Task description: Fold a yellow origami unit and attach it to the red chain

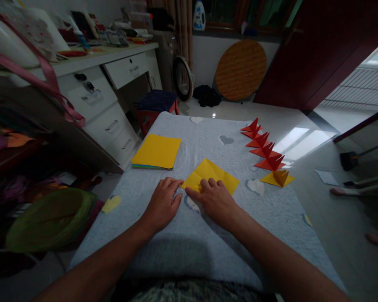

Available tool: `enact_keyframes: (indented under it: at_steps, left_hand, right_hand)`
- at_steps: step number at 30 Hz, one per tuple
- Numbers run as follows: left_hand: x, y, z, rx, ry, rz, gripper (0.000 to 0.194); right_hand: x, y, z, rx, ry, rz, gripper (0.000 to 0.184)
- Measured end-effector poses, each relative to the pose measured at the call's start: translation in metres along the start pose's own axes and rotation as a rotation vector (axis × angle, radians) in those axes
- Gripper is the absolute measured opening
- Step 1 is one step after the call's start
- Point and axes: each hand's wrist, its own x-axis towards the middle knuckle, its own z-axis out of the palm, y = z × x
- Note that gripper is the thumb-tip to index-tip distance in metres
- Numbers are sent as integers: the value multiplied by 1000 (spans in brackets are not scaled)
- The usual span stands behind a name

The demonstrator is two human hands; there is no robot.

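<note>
A creased yellow sheet of origami paper (219, 173) lies on the cloth-covered table, one corner pointing away from me. My left hand (165, 200) rests at its left corner, fingertips touching the tip and thumb apart. My right hand (216, 199) presses down on the lower part of the sheet, its index finger stretched toward that same left corner. The near edge of the paper is partly hidden under the right hand. Left of the sheet sits a stack of square paper (157, 151), yellow on top with other colours beneath.
Several folded red paper pieces (261, 147) stand in a row at the table's right side, with a folded yellow piece (279, 179) nearest me. A green-lined bin (50, 218) is at the lower left. Beyond the table are a stool (157, 102) and a white desk (103, 105).
</note>
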Motion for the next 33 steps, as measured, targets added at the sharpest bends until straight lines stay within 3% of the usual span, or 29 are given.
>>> enact_keyframes:
  at_steps: [19, 33]
  left_hand:
    - [1, 1, 0, 18, -19, -43, 34]
    - [0, 1, 1, 5, 11, -29, 33]
  right_hand:
    - [8, -10, -7, -32, -65, 32, 51]
    - [12, -6, -6, -41, -32, 9, 58]
